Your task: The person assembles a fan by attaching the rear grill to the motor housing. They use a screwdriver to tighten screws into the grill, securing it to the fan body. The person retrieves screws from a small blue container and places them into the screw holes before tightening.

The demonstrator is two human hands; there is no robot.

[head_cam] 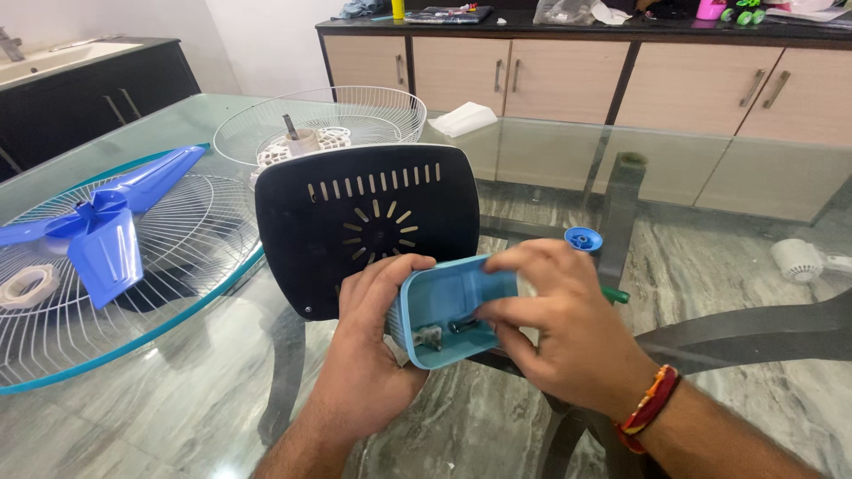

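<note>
- The left hand (373,328) curls around the near-left end of a light blue plastic housing (448,306), thumb over its rim and fingers closed underneath, gripping it firmly.
- The right hand (555,324) closes over the housing's right end; its thumb and fingers press into the open hollow, close to a small dark metal part inside. A red and orange thread band (650,401) circles that wrist.
- The housing is open toward the camera and tilted, held above the glass table (177,372), just in front of the black motor cover (368,226).
- The black motor cover stands upright, its slotted vents in a ring and a row facing the camera; the housing overlaps its lower right corner.
- Behind the motor cover sits a white wire fan guard (355,115) with a white motor hub and shaft (302,142) in it.
- Left of the motor cover lies a second wire guard with a teal rim (191,306), carrying a blue fan blade (106,226) and a white plastic ring nut (27,286).
- Right of the motor cover, a small blue round cap (583,239) rests on the table.
- Behind the motor cover, further back, a folded white cloth (463,118) lies near the table's far edge.
</note>
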